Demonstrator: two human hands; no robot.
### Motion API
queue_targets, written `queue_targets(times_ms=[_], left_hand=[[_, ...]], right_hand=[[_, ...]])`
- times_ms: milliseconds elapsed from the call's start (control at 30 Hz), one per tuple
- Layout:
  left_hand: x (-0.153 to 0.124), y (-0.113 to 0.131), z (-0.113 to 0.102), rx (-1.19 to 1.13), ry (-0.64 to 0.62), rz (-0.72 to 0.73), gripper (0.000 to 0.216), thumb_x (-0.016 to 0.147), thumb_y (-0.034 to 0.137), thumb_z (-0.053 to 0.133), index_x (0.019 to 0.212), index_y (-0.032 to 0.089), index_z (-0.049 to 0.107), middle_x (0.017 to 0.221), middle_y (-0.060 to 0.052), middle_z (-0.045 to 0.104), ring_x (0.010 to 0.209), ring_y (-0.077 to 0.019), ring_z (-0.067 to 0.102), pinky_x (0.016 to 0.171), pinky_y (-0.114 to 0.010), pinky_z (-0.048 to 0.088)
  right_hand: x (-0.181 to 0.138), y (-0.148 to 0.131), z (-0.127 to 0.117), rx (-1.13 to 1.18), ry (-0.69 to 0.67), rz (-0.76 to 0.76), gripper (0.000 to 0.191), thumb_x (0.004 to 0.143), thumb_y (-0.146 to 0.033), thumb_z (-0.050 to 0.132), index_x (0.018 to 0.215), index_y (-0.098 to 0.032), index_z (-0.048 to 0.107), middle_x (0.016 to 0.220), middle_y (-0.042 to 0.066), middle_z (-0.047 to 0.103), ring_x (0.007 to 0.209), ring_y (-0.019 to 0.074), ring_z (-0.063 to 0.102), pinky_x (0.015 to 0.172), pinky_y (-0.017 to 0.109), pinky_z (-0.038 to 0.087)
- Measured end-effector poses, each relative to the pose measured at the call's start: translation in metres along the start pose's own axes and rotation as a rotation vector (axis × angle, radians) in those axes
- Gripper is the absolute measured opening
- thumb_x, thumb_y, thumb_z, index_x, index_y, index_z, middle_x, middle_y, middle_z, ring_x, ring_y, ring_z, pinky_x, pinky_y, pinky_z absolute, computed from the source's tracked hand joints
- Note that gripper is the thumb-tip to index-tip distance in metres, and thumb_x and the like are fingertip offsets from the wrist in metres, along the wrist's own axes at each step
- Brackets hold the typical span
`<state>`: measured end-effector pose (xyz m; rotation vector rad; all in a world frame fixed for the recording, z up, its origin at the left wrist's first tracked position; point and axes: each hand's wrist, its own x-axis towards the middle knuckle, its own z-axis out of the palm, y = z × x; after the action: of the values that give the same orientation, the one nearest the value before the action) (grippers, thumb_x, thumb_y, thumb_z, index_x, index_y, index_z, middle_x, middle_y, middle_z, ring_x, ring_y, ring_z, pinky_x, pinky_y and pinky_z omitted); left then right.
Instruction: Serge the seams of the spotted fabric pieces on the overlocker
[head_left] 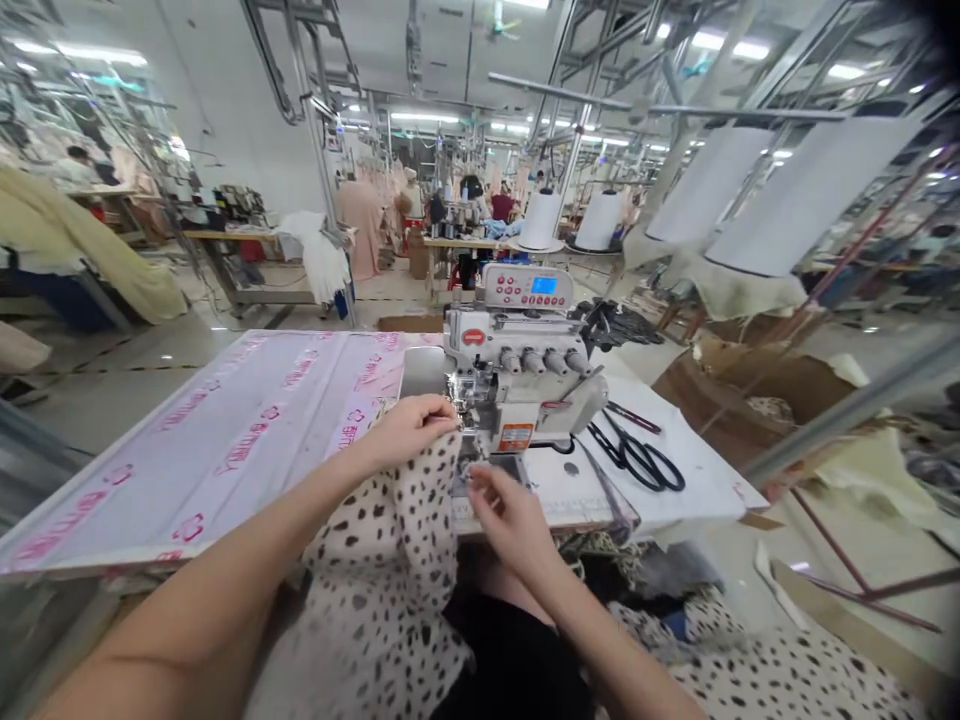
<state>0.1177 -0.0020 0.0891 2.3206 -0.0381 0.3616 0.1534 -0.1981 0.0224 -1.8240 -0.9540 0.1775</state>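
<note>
Pinching the spotted fabric [382, 570] beside the sewing machine [517, 350]: left hand [412, 430]. Right hand [514, 515] has fingers curled nearby (can't tell if they grip anything). Needle area [461, 390] is hard to make out; fabric's bottom runs out of view. Pink-printed tabletop [247, 430] at left, black scissors [641, 460] at right; blurry workshop behind, white thread cones [540, 220] standing.

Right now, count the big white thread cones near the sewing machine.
4. From left to right: first cone beyond the display panel, second cone just right of it, third cone farther right, fourth cone rightmost, toward the upper right corner. Others may be hidden.
</note>
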Motion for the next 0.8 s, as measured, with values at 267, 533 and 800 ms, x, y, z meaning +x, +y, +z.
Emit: queue_targets(times_ms=[267,533,800], left_hand=[[0.002,0.003,0.002,-0.023,0.000,-0.058,0.014,0.079,0.029,0.052,0.079,0.018,0.060,0.077,0.001,0.061,0.073,-0.0133,0.053,0.066,-0.022,0.039],[0.010,0.001,0.003,0.048,-0.036,-0.059,0.013,0.078,0.026,0.051,0.079,0.018,0.061,0.079,0.001,0.063,0.074,-0.0139,0.055,0.068,-0.023,0.040],[0.007,0.003,0.004,0.086,-0.004,-0.090,0.013,0.080,0.024,0.046,0.083,0.019,0.058,0.082,0.001,0.062,0.076,-0.0143,0.055,0.067,-0.025,0.040]], right_hand=[[0.069,0.002,-0.005,0.211,0.038,-0.011,0.022,0.076,-0.032,0.058,0.091,-0.016,0.060,0.065,-0.002,0.052,0.054,0.0105,0.045,0.050,0.022,0.037],[0.081,0.005,-0.009,0.370,-0.042,0.057,0.017,0.069,-0.033,0.059,0.074,-0.016,0.057,0.062,-0.003,0.052,0.054,0.0089,0.046,0.051,0.021,0.036],[0.088,0.003,-0.010,0.323,-0.015,0.101,0.015,0.066,-0.031,0.057,0.062,-0.016,0.054,0.054,-0.005,0.047,0.048,0.0073,0.039,0.046,0.020,0.030]])
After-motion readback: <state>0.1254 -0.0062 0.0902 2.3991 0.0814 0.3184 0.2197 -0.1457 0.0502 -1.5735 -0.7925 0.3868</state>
